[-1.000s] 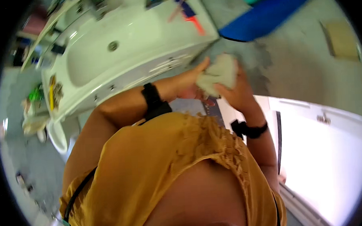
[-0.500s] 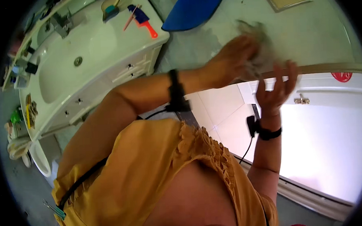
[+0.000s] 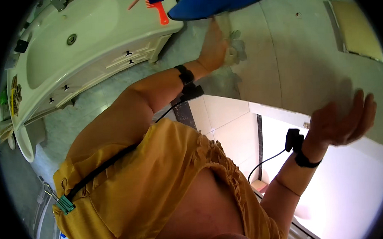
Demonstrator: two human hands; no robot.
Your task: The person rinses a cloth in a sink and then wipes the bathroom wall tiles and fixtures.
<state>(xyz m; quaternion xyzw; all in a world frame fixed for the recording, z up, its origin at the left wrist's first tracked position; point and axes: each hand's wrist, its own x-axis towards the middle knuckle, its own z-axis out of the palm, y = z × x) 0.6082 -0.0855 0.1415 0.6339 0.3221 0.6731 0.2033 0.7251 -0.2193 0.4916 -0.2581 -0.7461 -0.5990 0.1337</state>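
Note:
My left hand (image 3: 214,48) reaches out beside the washbasin cabinet, its fingertips close to the lower edge of a blue curved thing (image 3: 225,2). A pale, grey-green, see-through thing with rounded lobes (image 3: 236,49) is in its grip on the thumb side; blur hides its exact kind. My right hand (image 3: 343,119) is held up at the right, empty, with its fingers stretched out and apart, partly smeared. Both wrists wear black straps with a small black box and cable.
At the left stands a white washbasin (image 3: 60,52) over a drawer cabinet (image 3: 100,74). An orange-handled comb (image 3: 159,12) lies on its rim. A yellowish panel in a frame (image 3: 358,31) is on the tiled wall, upper right. Below is a bright doorway with floor tiles (image 3: 226,122).
My hands have moved apart: the left went left and up with the pale thing, the right went right and down. The view has shifted, so the basin sits higher and further left.

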